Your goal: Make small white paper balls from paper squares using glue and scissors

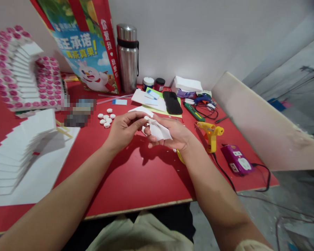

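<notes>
Above the middle of the red table, my right hand (176, 131) is closed around a thin white paper piece (161, 130), which looks folded or crumpled. My left hand (124, 129) pinches with thumb and fingertips at the paper's upper left end, where a small rounded white bit shows. What exactly lies between those fingertips is partly hidden. Behind my hands, more white paper (141, 110) lies on the table. Several small round white pieces (106, 118) sit in a cluster just left of my left hand.
A yellow glue gun (210, 134) stands right of my right forearm, beside a purple power strip (237, 159). A black phone (172, 102), a steel flask (127, 57) and a printed bag (86, 52) are behind. Fanned white card steps (21, 150) and a pink-flowered model (23, 69) occupy the left.
</notes>
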